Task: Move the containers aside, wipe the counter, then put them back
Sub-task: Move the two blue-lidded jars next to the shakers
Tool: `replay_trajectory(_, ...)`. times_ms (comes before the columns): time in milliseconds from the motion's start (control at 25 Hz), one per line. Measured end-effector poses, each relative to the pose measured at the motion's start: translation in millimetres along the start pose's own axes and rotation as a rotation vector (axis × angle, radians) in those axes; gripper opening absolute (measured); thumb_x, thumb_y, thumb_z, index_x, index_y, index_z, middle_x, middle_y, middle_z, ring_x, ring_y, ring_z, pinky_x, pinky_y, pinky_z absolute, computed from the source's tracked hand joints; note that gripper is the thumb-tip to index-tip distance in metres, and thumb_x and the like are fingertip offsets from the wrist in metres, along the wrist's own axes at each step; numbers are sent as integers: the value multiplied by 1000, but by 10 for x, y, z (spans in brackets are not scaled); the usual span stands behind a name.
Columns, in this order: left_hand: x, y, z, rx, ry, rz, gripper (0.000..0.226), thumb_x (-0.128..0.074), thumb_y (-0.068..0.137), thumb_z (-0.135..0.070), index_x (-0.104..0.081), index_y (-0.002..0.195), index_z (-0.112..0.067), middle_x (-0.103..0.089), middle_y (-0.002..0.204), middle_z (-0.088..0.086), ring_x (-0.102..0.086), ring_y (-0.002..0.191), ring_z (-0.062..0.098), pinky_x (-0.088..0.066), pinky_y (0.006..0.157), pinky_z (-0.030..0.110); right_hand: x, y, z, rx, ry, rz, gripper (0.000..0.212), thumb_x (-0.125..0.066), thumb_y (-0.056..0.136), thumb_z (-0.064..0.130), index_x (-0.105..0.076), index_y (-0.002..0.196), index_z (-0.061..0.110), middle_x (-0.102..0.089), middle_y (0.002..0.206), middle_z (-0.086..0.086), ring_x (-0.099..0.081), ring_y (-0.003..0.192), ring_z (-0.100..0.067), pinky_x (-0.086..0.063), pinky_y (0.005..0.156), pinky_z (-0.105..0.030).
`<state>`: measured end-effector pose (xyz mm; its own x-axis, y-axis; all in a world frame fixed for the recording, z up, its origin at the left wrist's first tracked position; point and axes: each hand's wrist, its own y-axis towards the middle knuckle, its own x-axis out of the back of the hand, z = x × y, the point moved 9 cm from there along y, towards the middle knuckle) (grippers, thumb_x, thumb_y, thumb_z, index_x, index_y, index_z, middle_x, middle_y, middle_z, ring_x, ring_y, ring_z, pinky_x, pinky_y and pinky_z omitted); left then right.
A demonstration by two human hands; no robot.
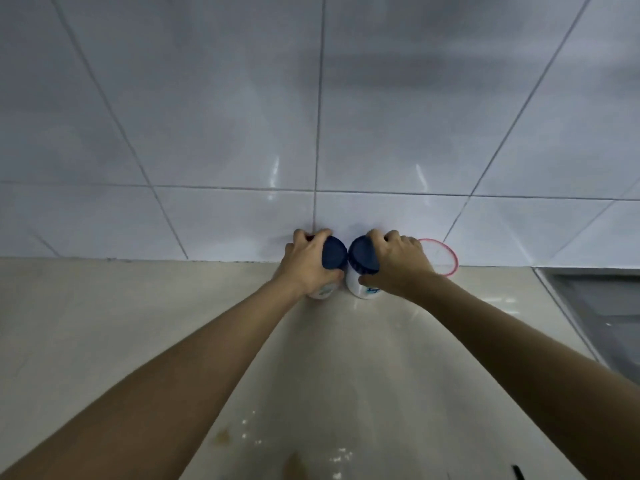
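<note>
Two white containers with dark blue lids stand side by side on the beige counter (pixel 138 323), close to the tiled wall. My left hand (pixel 306 261) wraps around the left container (pixel 333 255) from its left side. The right container (pixel 362 259) is gripped by my right hand (pixel 398 263), fingers over the lid and thumb on the white body. Both containers tilt slightly toward each other, lids nearly touching. Behind my right hand sits a clear container with a pink rim (pixel 446 258), partly hidden.
White crumbs and a brownish stain (pixel 223 436) lie on the counter near the front edge. A steel sink (pixel 595 306) borders the counter on the right. The white tiled wall (pixel 311 116) rises straight behind the containers. A dark object (pixel 517 472) shows at the bottom right.
</note>
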<state>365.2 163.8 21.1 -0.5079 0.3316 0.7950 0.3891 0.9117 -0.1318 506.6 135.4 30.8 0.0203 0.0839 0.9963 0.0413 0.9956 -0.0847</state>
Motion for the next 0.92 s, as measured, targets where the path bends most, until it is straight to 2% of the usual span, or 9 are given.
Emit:
replay_trajectory(160, 22, 18, 49, -24, 27, -3, 73, -76, 73, -39, -43, 137, -31, -33, 132, 12, -42, 121, 33, -39, 107, 37, 66, 14, 12, 16, 33, -33, 78, -74, 66, 48, -41, 127, 16, -56, 117, -14, -54, 102, -33, -42, 88, -40)
replay_trajectory(320, 372, -352, 445, -3, -27, -66, 72, -76, 73, -40, -45, 137, -32, -38, 128, 10, -46, 118, 28, -38, 103, 29, 160, -45, 499, 112, 136, -87, 81, -77, 63, 47, -43, 131, 19, -54, 123, -12, -51, 106, -31, -42, 89, -38)
replay_trajectory(440, 846, -916, 966, 28, -64, -186, 70, -75, 73, -41, -46, 136, -34, -38, 129, 7, -46, 118, 24, -38, 101, 25, 210, -112, 1220, 211, 235, -107, 83, -80, 61, 47, -46, 132, 21, -54, 125, -10, -51, 108, -30, -43, 92, -39)
replay_trajectory(600, 1469, -1878, 1974, 165, -6, -328, 71, -70, 76, -46, -41, 139, -34, -37, 135, 5, -45, 121, 23, -41, 103, 29, 167, -254, 2505, 368, 296, -67, 86, -81, 58, 51, -48, 131, 22, -53, 126, -7, -50, 111, -27, -44, 94, -38)
replay_trajectory(760, 2019, -2748, 2851, 290, 118, -394, 69, -65, 78, -51, -40, 140, -35, -38, 138, 7, -46, 122, 27, -44, 100, 35, 52, -495, 3745, 450, 409, -18, 85, -83, 58, 49, -48, 131, 22, -52, 127, -4, -49, 112, -24, -46, 93, -36)
replay_trajectory(920, 2266, -3277, 3514, 334, 95, -374, 68, -65, 77, -53, -41, 139, -38, -38, 140, 5, -45, 127, 26, -42, 104, 35, -130, -755, 4706, 544, 459, 16, 82, -82, 57, 47, -50, 128, 23, -53, 124, -2, -49, 110, -22, -47, 91, -34)
